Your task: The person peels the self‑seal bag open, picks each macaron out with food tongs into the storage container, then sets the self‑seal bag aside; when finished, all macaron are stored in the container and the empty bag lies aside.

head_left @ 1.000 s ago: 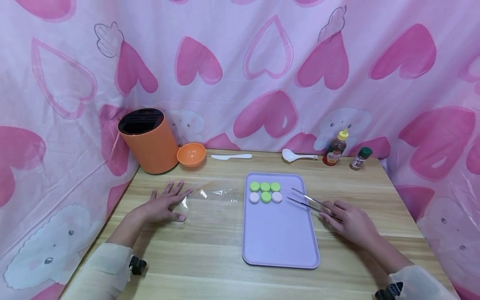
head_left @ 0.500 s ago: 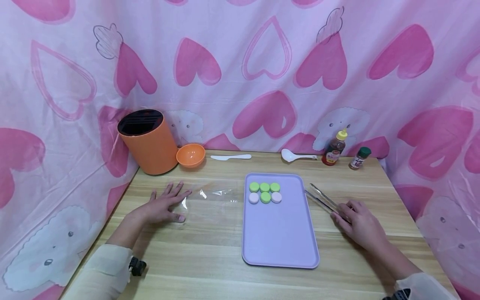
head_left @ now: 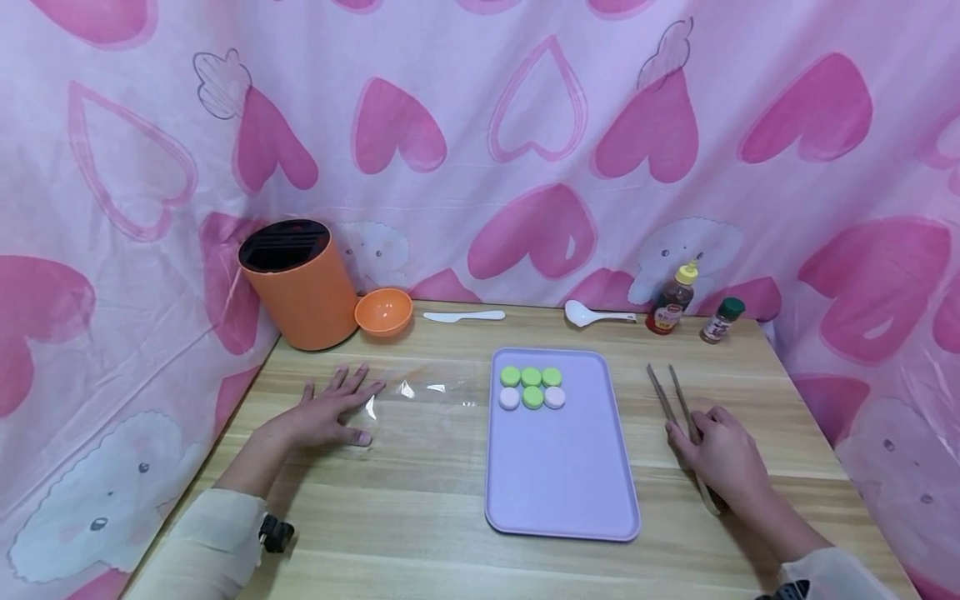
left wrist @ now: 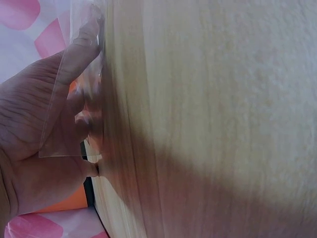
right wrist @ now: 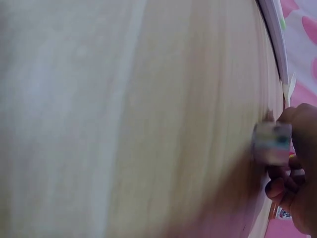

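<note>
My left hand [head_left: 326,415] rests on the table with fingers spread, at the left end of a clear plastic bag [head_left: 427,412]. In the left wrist view the see-through plastic [left wrist: 54,141] overlaps the thumb and palm. My right hand [head_left: 723,457] grips metal tongs [head_left: 684,404] to the right of the lilac tray [head_left: 562,483]. The tongs' tips are apart, point toward the back and hold nothing; their rear end [right wrist: 272,144] faces the right wrist camera. Near the tray's far left corner sit green macarons [head_left: 531,377] and pale ones [head_left: 554,397] in two rows.
Along the back stand an orange knife block [head_left: 303,300], an orange bowl [head_left: 384,313], a white knife [head_left: 463,316], a white spoon [head_left: 596,314], a yellow-capped sauce bottle [head_left: 671,300] and a green-capped jar [head_left: 722,321]. A pink heart-print curtain [head_left: 465,100] surrounds the table.
My right hand has drawn the tongs off the tray to the right and turned them so the tips point toward the back. The left hand and the macarons have stayed put.
</note>
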### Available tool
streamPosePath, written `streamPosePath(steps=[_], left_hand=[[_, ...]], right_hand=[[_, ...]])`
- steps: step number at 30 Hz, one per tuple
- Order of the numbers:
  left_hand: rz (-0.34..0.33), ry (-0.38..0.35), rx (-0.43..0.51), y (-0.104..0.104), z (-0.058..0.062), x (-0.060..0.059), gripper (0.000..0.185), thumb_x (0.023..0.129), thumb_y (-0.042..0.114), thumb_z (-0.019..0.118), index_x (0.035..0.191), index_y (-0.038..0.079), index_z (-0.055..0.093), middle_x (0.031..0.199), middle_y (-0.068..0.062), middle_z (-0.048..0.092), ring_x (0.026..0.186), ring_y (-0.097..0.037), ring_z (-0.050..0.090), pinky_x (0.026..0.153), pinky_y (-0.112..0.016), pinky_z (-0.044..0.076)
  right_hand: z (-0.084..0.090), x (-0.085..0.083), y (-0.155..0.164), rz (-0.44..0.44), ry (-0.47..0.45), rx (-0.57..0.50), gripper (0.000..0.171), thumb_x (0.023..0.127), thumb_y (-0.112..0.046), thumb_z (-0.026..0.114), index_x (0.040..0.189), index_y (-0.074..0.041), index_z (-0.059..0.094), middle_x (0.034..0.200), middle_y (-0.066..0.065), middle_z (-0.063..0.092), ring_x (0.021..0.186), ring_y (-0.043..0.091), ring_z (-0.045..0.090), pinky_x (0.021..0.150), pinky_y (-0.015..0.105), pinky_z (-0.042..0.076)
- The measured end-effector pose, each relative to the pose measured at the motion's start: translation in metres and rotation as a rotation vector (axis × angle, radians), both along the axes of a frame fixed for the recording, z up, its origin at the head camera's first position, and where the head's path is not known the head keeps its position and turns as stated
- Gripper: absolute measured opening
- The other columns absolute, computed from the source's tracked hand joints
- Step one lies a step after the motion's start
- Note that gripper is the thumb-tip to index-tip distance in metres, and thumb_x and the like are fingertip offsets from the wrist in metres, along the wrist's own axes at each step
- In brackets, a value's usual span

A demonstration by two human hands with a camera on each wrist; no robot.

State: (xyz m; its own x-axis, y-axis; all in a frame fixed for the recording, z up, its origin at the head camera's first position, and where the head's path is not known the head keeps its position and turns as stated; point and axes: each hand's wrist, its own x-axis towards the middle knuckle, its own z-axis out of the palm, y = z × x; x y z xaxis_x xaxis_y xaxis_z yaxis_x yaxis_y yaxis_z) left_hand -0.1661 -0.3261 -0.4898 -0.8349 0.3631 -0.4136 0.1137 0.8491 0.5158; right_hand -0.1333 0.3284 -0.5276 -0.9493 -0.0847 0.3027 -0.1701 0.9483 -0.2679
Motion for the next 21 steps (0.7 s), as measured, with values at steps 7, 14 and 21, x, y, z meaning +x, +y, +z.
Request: streamPosePath(steps=[7,14,21], left_hand=[[0.015,-0.020,-0.009,0.0044,0.0081,-0.0017,0.105,0.091,0.060,0.083,0.177,0.033,0.028,0.188,-0.014,-0.003,0.170,-0.053,-0.018,0.120,-0.087,-0.022],[-0.008,0.004,-0.030,0.0005,0.0018,-0.0045,0.109,0.090,0.063,0.083,0.177,0.034,0.024,0.189,-0.012,-0.002,0.170,-0.052,-0.017,0.120,-0.088,-0.020],[0.007,0.002,0.030,-0.0029,0.0037,-0.0049,0.112,0.087,0.058,0.088,0.177,0.036,0.025,0.189,-0.009,-0.002,0.171,-0.050,-0.016,0.121,-0.088,-0.019]], right_hand=[[0.0024,-0.0033,-0.0058,-0.037,-0.073,0.009,0.043,0.097,-0.031,0.083,0.091,0.009,0.069,0.077,0.014,0.053,0.061,0.024,0.050,0.048,0.039,0.042],[0.0025,-0.0012,-0.0071,-0.051,-0.132,0.013,0.046,0.102,-0.036,0.077,0.075,-0.004,0.058,0.077,0.012,0.051,0.060,0.025,0.050,0.048,0.039,0.041],[0.0057,-0.0023,-0.0060,-0.078,-0.175,0.015,0.057,0.104,-0.051,0.073,0.088,0.004,0.065,0.087,0.020,0.057,0.064,0.032,0.057,0.057,0.055,0.053]])
